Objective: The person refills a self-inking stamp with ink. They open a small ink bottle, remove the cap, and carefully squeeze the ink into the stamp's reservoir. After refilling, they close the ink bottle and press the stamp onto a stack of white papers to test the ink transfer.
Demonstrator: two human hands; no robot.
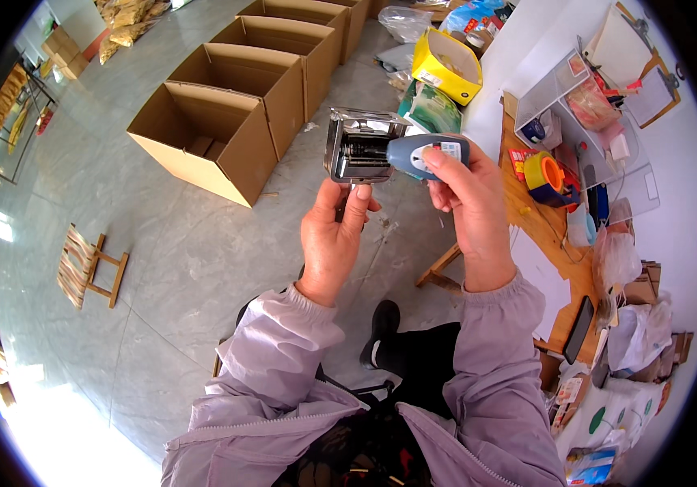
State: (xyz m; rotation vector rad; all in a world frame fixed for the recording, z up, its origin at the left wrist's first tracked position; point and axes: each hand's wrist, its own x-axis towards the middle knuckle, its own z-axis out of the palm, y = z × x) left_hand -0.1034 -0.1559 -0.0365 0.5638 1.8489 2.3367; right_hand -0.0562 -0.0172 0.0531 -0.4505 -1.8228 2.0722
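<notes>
My left hand [335, 223] holds a small shiny metal device [352, 169] from below, thumb and fingers closed on its near edge. It is box-shaped, with a raised metal frame and a dark ribbed roller inside; its exact kind is unclear. In my right hand [472, 203] is a blue-grey rounded piece [405, 152] with a white label, shaped like a small flat bottle. My thumb presses on its top face. Its left end overlaps the right side of the metal device, and I cannot tell whether the two touch.
Several open cardboard boxes [271, 134] stand in a row on the grey floor. A wooden table [527, 203] at right bears tape rolls [545, 172], paper and a phone [579, 329]. Behind my hands is a yellow box [446, 85]. A folding stool [92, 266] is at left.
</notes>
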